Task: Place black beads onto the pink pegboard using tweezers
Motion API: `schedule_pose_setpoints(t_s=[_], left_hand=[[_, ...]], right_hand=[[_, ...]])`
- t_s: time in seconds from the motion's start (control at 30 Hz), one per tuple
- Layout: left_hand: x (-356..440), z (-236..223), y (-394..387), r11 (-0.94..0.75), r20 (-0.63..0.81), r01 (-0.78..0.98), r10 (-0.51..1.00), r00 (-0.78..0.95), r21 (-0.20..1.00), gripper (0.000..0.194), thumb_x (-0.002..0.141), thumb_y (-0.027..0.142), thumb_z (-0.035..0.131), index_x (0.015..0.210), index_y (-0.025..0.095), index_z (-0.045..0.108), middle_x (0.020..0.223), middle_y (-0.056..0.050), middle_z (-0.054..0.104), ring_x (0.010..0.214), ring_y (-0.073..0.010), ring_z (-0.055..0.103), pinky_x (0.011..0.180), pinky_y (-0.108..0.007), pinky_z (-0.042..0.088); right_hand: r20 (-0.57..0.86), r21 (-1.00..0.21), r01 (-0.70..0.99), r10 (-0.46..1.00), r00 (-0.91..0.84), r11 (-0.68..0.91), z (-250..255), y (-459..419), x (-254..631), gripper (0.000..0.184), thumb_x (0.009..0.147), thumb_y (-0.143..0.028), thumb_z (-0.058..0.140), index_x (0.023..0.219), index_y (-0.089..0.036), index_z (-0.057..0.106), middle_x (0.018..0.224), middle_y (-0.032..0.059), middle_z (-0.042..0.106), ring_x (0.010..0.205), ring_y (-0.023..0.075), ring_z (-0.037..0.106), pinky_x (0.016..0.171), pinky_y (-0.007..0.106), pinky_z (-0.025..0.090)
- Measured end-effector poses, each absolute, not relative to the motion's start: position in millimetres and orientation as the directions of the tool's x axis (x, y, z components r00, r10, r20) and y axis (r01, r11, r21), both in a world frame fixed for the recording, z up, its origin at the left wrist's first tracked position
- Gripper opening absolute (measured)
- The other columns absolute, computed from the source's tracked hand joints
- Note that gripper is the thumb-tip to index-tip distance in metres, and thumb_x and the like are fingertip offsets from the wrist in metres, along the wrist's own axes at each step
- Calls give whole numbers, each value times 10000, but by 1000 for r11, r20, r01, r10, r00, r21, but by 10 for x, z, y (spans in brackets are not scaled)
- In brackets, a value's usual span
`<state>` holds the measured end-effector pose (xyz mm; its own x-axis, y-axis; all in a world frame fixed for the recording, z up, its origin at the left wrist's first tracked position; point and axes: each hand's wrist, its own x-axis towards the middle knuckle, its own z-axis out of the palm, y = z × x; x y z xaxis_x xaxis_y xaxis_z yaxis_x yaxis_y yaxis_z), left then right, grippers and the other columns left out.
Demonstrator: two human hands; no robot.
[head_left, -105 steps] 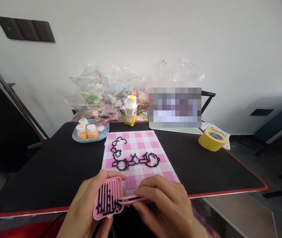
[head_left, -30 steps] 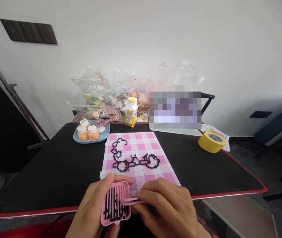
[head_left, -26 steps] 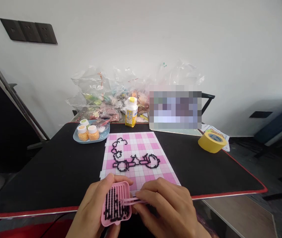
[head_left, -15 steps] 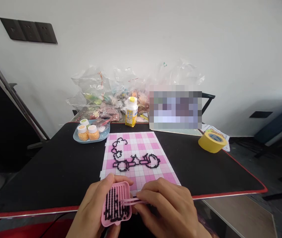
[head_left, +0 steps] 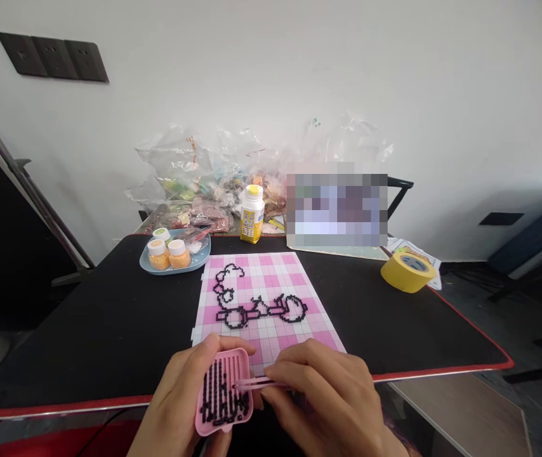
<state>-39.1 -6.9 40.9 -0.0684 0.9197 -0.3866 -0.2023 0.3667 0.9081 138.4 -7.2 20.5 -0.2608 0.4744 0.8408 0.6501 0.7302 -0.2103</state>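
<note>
My left hand (head_left: 180, 387) is closed around a small pink ridged tray (head_left: 238, 363), tilted toward me. Black beads (head_left: 216, 387) lie in its grooves, with a looser heap along the near end. Between the thumb and fingers of my right hand (head_left: 321, 393) is a pair of pink tweezers (head_left: 256, 383), its tips over the beads in the tray. Whether the tips grip a bead is too small to tell. Beyond both hands lies a pink and white checked pegboard (head_left: 280, 273), bearing a black bead outline (head_left: 294, 309) with rounded shapes.
A blue plate (head_left: 195, 261) with several small jars (head_left: 179, 254) stands at the left. Behind the board are a white and yellow bottle (head_left: 252, 212), plastic bags (head_left: 180, 165) and a blurred screen (head_left: 337, 209). A yellow tape roll (head_left: 407, 273) sits right, on the black red-edged mat (head_left: 85, 343).
The tweezers' arms look closer together, and their tips have shifted very slightly within the tray. My left hand and the tray stay almost in place.
</note>
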Motion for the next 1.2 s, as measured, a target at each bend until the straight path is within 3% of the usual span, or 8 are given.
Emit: schedule_pose_setpoints(t_s=[0.13, 0.23, 0.6, 0.8, 1.2], left_hand=[[-451, 509, 22, 356, -348, -248, 934, 78, 901, 617, 697, 673, 755, 896, 89, 763, 611, -141, 754, 202, -53, 437, 263, -129, 214], [-601, 522, 136, 285, -289, -237, 957, 17, 929, 611, 688, 651, 780, 909, 82, 746, 609, -131, 761, 200, -55, 429, 261, -145, 266], [-1025, 334, 460, 249, -264, -263, 964, -22, 932, 599, 645, 567, 855, 993, 89, 762, 635, -94, 773, 227, -88, 450, 217, -188, 347], [-976, 351, 407, 203, -240, -282, 965, -103, 938, 373, 855, 444, 696, 959, 92, 756, 590, -62, 737, 227, -51, 437, 242, -123, 324], [-1085, 258, 465, 233, -250, -269, 968, -31, 935, 533, 733, 542, 810, 1011, 90, 756, 659, -100, 779, 228, -93, 472, 226, -186, 366]], right_hand=[[853, -233, 665, 478, -211, 709, 293, -37, 1549, 108, 1002, -183, 608, 908, -168, 658, 744, 20, 709, 611, 102, 666, 549, 196, 501], [850, -283, 691, 507, -140, 665, 265, 53, 1759, 57, 949, -121, 668, 911, -164, 666, 756, 21, 700, 611, 94, 635, 543, 188, 482], [686, -361, 835, 725, -64, 415, -66, 420, 2288, 251, 1006, -360, 605, 847, -197, 708, 751, 16, 685, 591, 119, 621, 540, 238, 436], [664, -350, 826, 739, -113, 441, -70, 417, 2273, 280, 1024, -365, 562, 866, -189, 712, 757, 23, 685, 574, 113, 619, 523, 231, 434], [671, -301, 837, 725, -155, 458, -65, 418, 2272, 265, 1019, -343, 580, 861, -182, 718, 768, 31, 698, 611, 119, 648, 522, 204, 441]])
